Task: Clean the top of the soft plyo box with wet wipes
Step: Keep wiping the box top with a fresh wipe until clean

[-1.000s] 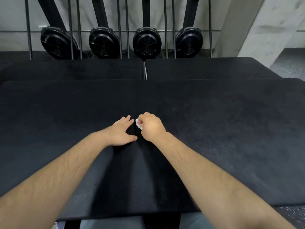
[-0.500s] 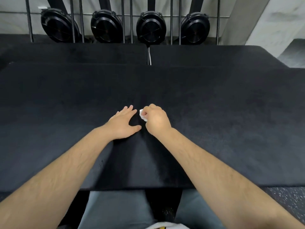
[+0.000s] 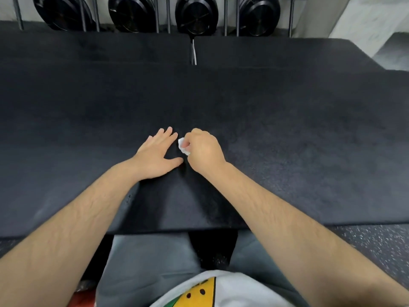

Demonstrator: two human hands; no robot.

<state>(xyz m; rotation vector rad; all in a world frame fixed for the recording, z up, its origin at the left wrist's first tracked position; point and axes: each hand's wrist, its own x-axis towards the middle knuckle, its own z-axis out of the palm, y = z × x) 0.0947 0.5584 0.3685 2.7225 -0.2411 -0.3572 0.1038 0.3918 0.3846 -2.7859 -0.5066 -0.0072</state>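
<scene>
The soft plyo box (image 3: pixel 287 134) is a wide black block whose dull, textured top fills the middle of the head view. My left hand (image 3: pixel 156 155) lies flat on that top with its fingers spread and straight. Just to its right, my right hand (image 3: pixel 204 150) is curled into a fist around a small crumpled white wet wipe (image 3: pixel 183 146), which sticks out on the thumb side and touches the box top. The two hands are almost touching.
Two more black boxes (image 3: pixel 276 49) stand behind, with a narrow gap between them. Several black fan-wheel machines (image 3: pixel 195 15) in metal frames line the back wall. Speckled rubber floor (image 3: pixel 376 242) shows at the right near edge. My grey trousers press against the box's front.
The view has tilted downward, so my legs and shirt now show. Both hands stay close together near the box's middle; the right hand keeps gripping the wipe.
</scene>
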